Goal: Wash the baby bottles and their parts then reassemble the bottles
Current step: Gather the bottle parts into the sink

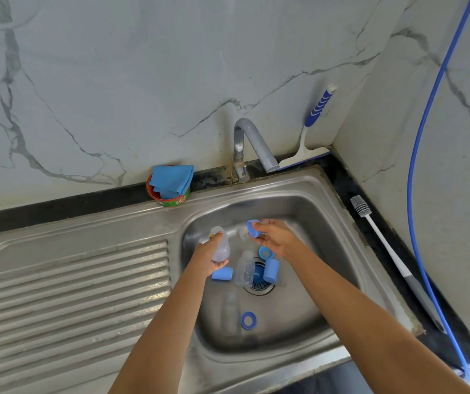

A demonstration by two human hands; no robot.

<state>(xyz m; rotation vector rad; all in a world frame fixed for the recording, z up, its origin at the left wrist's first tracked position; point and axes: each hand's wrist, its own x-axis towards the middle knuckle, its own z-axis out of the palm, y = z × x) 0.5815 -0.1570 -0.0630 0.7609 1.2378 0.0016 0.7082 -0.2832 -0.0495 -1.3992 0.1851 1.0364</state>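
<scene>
Over the steel sink basin [307, 223], my left hand [206, 258] grips a clear baby bottle [220, 244], held roughly upright. My right hand [275, 237] pinches a blue screw collar [252, 228] with what looks like a clear teat on it, just right of the bottle. In the basin lie another clear bottle [244, 269] over the drain, a third bottle [230, 311] nearer me, two blue caps [222, 273] [270, 270] and two blue rings [266, 252] [248, 320].
A grey tap [252, 143] stands behind the basin. A red tub holding a blue cloth [171, 184] sits at the back left. A bottle brush [393, 257] lies on the right counter, a squeegee [310, 129] leans in the corner, and a blue hose [416, 194] hangs right. The ribbed drainboard [71, 294] lies left.
</scene>
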